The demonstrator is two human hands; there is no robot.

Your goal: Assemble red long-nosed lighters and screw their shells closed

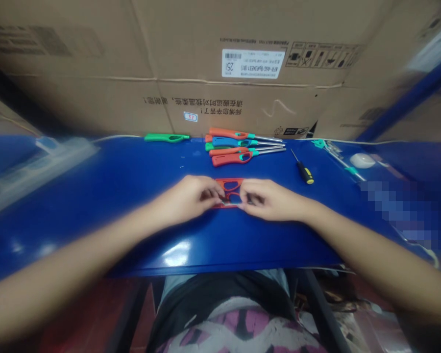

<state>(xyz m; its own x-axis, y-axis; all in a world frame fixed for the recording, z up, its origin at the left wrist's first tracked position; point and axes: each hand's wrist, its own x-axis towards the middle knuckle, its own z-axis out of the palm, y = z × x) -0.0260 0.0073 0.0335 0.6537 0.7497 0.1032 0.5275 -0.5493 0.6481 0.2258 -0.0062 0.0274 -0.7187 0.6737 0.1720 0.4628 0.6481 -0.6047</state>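
Note:
A red plastic lighter handle shell (229,187) lies on the blue table (132,181) between my hands. My left hand (189,197) grips its left end with curled fingers. My right hand (269,198) pinches its right end, fingers closed. Part of the shell is hidden under my fingers. Behind it lies a pile of long-nosed lighters (242,147) in red, blue and green with metal tubes.
A single green lighter handle (166,138) lies at the back left. A black and yellow screwdriver (303,170) rests right of the pile. Teal parts (321,144) and a white object (362,160) sit at the right. Large cardboard boxes (206,63) wall the back.

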